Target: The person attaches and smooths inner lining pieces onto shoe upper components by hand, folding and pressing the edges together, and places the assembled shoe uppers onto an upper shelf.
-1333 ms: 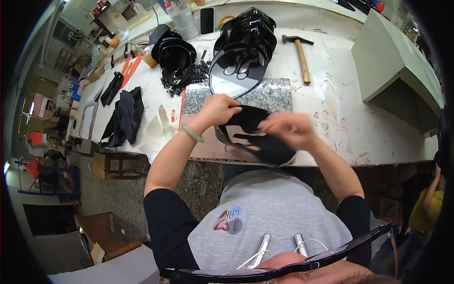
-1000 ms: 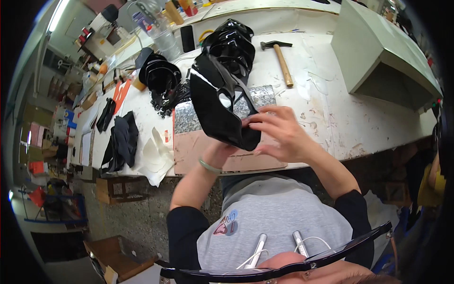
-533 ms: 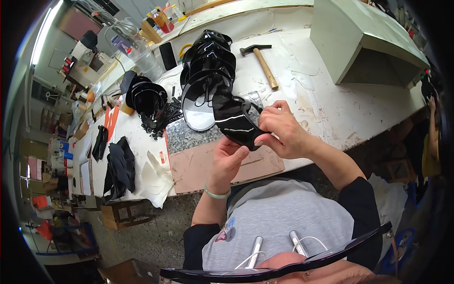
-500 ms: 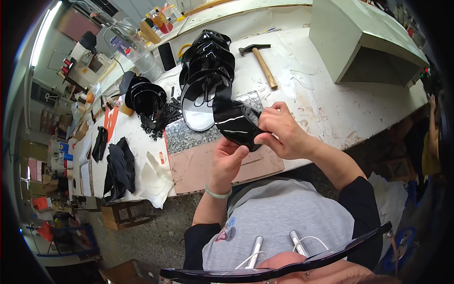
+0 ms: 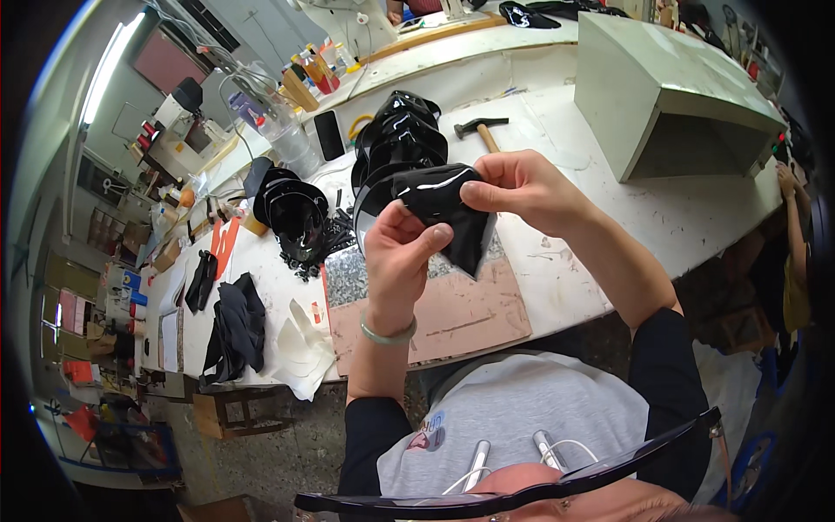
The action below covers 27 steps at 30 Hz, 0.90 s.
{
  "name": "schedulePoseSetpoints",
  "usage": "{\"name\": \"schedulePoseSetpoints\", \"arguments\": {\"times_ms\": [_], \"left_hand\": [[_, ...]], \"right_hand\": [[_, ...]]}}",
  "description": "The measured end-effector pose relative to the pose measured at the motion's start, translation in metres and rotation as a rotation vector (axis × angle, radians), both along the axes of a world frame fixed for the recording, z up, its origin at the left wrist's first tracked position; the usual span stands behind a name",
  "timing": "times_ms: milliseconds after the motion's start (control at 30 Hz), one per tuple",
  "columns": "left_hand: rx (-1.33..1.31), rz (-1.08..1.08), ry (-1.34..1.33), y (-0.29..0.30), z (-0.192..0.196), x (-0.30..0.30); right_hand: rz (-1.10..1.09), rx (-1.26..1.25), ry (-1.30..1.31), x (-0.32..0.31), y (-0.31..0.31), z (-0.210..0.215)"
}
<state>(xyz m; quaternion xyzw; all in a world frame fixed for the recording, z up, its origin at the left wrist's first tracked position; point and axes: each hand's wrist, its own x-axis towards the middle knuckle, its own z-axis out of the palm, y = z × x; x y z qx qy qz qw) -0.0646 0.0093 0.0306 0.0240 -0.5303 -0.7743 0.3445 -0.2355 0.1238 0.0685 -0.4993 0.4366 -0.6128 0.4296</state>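
Observation:
Between my two hands is a glossy black patent-leather piece, seemingly a shoe upper, held up over the worktable with a pointed end hanging down. My left hand pinches its left edge between thumb and fingers. The right hand grips the upper right edge, thumb on top. Just behind stands a row of nested glossy black uppers, partly covered by the held piece. Under my hands lie a mottled grey slab and a pinkish-brown board.
A hammer lies beyond my right hand, its handle partly hidden. Further right stands a large pale open-fronted box. To the left are a smaller black nested stack, a phone, dark cloth pieces and a white sheet.
Both hands have risen away from me with the black upper and turned it; its point now hangs downward. My right thumb has shifted onto its top edge. The view has tilted slightly.

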Motion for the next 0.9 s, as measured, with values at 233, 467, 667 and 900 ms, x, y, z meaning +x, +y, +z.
{"name": "schedulePoseSetpoints", "arguments": {"times_ms": [233,467,667,900], "left_hand": [[0.385,-0.362,0.114,-0.004,-0.005,-0.029],[-0.084,-0.062,0.210,0.009,-0.001,-0.027],[0.228,-0.021,0.151,0.005,-0.052,-0.023],[0.559,-0.046,-0.175,0.022,-0.107,-0.008]], "right_hand": [[-0.065,0.062,0.021,-0.018,-0.007,0.013],[0.024,-0.174,-0.002,-0.021,0.004,-0.008],[-0.004,-0.198,0.691,-0.022,0.010,-0.035],[-0.337,0.007,0.887,0.007,0.018,-0.125]]}}
